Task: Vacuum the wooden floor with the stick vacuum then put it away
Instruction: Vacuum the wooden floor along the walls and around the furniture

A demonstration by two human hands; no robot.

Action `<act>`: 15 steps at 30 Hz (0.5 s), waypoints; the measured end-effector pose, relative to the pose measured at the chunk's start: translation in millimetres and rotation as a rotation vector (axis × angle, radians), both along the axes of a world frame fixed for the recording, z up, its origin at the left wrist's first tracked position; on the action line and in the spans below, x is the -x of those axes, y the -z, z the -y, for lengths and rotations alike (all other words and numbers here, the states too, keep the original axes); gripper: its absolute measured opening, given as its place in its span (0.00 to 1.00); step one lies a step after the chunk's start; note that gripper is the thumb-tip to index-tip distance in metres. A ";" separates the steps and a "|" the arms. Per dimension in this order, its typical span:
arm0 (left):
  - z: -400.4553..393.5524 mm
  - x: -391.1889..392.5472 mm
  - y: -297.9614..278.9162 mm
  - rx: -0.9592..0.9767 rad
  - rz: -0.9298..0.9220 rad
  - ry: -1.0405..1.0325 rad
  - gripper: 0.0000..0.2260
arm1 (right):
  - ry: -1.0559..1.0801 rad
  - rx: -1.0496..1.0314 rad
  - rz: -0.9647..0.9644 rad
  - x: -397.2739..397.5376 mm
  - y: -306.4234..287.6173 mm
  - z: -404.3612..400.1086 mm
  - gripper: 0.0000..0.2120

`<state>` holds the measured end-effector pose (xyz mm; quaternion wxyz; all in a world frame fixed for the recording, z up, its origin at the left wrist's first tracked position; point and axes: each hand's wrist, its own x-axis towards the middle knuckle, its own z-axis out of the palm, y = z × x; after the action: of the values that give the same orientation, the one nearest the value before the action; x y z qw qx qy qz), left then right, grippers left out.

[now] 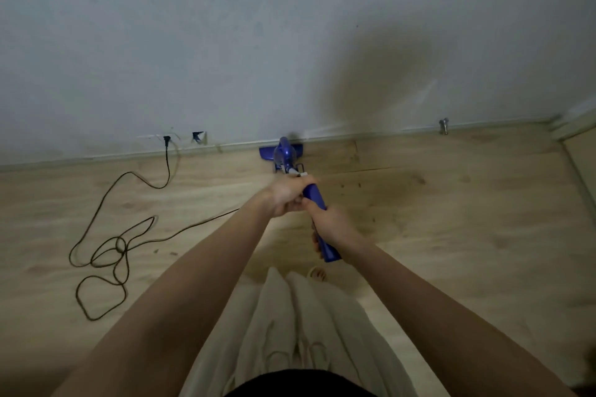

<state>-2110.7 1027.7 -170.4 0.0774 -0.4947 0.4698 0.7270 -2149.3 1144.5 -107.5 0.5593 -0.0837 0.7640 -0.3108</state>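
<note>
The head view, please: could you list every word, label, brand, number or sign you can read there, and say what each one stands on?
None: no text can be read anywhere in this view.
The blue stick vacuum, gripped by the left hand and right hand, shows no legible brand or label.
The wall, the socket and the wooden floor carry no writing.

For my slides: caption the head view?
Both hands grip a blue stick vacuum, its head against the baseboard.
</note>
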 end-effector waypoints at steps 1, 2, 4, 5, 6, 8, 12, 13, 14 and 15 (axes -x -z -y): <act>-0.8 -1.0 0.7 -0.009 0.000 -0.005 0.07 | -0.008 0.001 -0.003 -1.2 -1.5 -1.7 0.18; -1.8 -2.5 0.1 -0.022 -0.003 -0.012 0.06 | -0.016 -0.001 -0.010 -3.1 -1.4 -4.1 0.18; -3.3 -6.2 -1.3 -0.043 -0.009 -0.028 0.05 | -0.020 -0.010 -0.025 -5.8 -1.1 -7.5 0.19; -3.7 -8.2 -2.5 -0.051 -0.012 -0.032 0.05 | -0.012 -0.014 -0.024 -6.7 -1.7 -7.9 0.19; -4.1 -9.1 -3.1 -0.052 -0.014 -0.035 0.05 | -0.002 -0.015 -0.019 -7.4 -1.4 -7.6 0.18; -4.6 -9.1 -3.5 -0.043 -0.020 -0.047 0.07 | 0.017 -0.010 -0.024 -8.9 -0.3 -5.3 0.19; -4.5 -10.7 1.2 0.033 0.013 -0.059 0.06 | 0.027 -0.016 -0.053 -15.9 9.7 0.1 0.21; -4.2 -12.6 1.8 0.040 0.017 -0.063 0.05 | 0.021 -0.016 -0.046 -18.4 11.9 0.6 0.22; -4.3 -15.1 1.9 0.037 0.019 -0.063 0.05 | 0.008 -0.013 -0.045 -20.7 13.5 0.2 0.22; -5.3 -17.3 2.7 0.031 0.015 -0.057 0.06 | -0.005 -0.005 -0.054 -22.7 14.1 -1.6 0.22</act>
<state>-2093.4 1033.0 -173.1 0.0525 -0.5144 0.4660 0.7180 -2126.6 1146.1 -121.6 0.5396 -0.0923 0.7793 -0.3050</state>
